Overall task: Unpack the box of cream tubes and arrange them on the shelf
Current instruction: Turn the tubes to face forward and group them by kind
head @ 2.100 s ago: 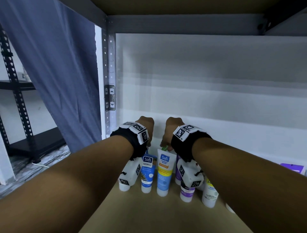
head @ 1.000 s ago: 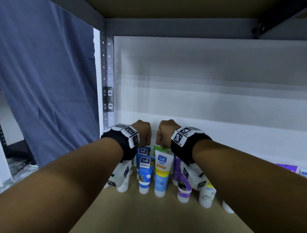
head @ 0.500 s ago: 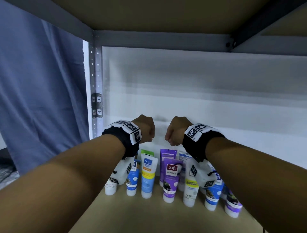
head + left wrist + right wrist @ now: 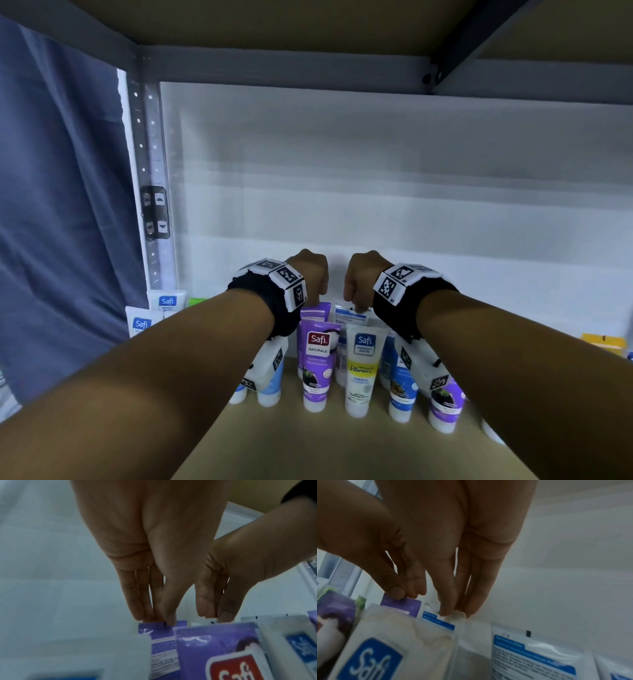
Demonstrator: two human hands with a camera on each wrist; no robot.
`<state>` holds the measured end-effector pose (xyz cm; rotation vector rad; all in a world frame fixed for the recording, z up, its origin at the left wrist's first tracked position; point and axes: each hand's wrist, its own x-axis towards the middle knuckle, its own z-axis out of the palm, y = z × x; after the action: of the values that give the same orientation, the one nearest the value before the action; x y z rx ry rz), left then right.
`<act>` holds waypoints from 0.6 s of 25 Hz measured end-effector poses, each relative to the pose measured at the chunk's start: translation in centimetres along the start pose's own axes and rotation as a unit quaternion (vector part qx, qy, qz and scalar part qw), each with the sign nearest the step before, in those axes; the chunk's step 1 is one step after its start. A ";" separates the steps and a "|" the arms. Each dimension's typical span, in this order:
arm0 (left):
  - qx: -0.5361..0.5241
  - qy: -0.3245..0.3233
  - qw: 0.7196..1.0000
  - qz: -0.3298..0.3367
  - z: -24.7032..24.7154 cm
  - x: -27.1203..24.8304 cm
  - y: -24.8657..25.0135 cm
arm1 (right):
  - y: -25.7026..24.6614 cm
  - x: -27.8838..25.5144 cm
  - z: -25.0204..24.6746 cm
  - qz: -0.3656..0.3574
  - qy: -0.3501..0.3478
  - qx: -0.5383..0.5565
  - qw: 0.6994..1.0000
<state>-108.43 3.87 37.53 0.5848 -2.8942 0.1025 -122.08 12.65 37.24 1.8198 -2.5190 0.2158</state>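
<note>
Now we see both hands reaching to the back of the shelf (image 4: 342,452), close to the white rear wall (image 4: 411,205). Our left hand (image 4: 310,274) points its fingers downward; in the left wrist view its thumb and fingertips (image 4: 145,614) pinch the crimped top edge of a purple tube (image 4: 159,630) standing in the back row. Our right hand (image 4: 364,275) sits just beside it, apart by a narrow gap, and likewise points down; in the right wrist view its fingertips (image 4: 447,609) nip the top edge of a white tube with blue label (image 4: 440,618), next to the purple one.

In front of these stands a row of cream tubes, caps down, on the brown shelf board: a purple Safi Naturals tube (image 4: 317,363), a white and yellow Safi tube (image 4: 361,370), then a blue one (image 4: 402,387) and another purple one (image 4: 445,407) toward the right, partly hidden by our right forearm. More white Safi tubes (image 4: 164,305) and a green top (image 4: 197,301) stand near the shelf's left rear corner, by the perforated metal post (image 4: 150,171). A blue curtain (image 4: 61,205) hangs beyond the left edge. A yellow pack (image 4: 603,342) shows at the far right edge.
</note>
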 end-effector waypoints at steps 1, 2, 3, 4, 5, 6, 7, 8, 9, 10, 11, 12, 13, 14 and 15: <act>0.003 -0.006 1.000 0.003 0.2 0.1 0.1 | 0.1 0.0 0.1 -0.014 -0.002 -0.003 1.000; 0.005 -0.013 1.000 0.006 0.4 0.1 0.2 | 0.2 0.0 0.3 -0.022 -0.002 -0.006 1.000; 0.006 -0.019 1.000 0.006 0.5 0.1 0.3 | 0.3 0.1 0.5 -0.029 0.001 -0.011 1.000; 0.004 -0.023 1.000 0.005 0.5 0.1 0.4 | 0.4 0.1 0.8 -0.035 0.005 -0.019 0.999; 0.002 -0.026 1.000 0.005 0.4 0.0 0.5 | 0.5 0.2 1.0 -0.038 0.007 -0.030 0.999; 0.000 -0.029 1.000 0.005 0.3 0.0 0.6 | 0.5 0.2 1.2 -0.038 0.008 -0.039 0.999; -0.001 -0.031 0.999 0.006 0.1 -0.1 0.7 | 0.6 0.3 1.3 -0.037 0.009 -0.043 0.998; -0.002 -0.034 0.999 0.006 -0.1 -0.1 0.7 | 0.6 0.3 1.2 -0.037 0.014 -0.046 0.998; -0.006 -0.038 0.999 0.004 -0.2 -0.2 0.8 | 0.6 0.3 1.1 -0.037 0.019 -0.046 0.998; -0.011 -0.042 0.999 0.002 -0.4 -0.3 0.8 | 0.5 0.1 0.9 -0.038 0.018 -0.047 0.998; -0.014 -0.045 0.999 -0.001 -0.5 -0.4 0.8 | 0.5 0.1 0.8 -0.038 0.013 -0.048 0.998; -0.015 -0.048 0.999 -0.003 -0.6 -0.4 0.7 | 0.5 0.1 0.8 -0.036 0.010 -0.048 0.998; -0.017 -0.051 0.999 -0.004 -0.6 -0.4 0.7 | 0.5 0.0 0.8 -0.033 0.012 -0.045 0.998; -0.020 -0.053 0.998 -0.005 -0.5 -0.4 0.5 | 0.5 0.0 0.8 -0.031 0.012 -0.040 0.999; -0.022 -0.057 0.998 -0.005 -0.6 -0.3 0.5 | 0.5 0.0 0.8 -0.033 0.013 -0.037 0.999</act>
<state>-108.24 4.48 38.00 0.6154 -2.9940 0.0034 -122.53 12.66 36.37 1.8547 -2.4114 0.1421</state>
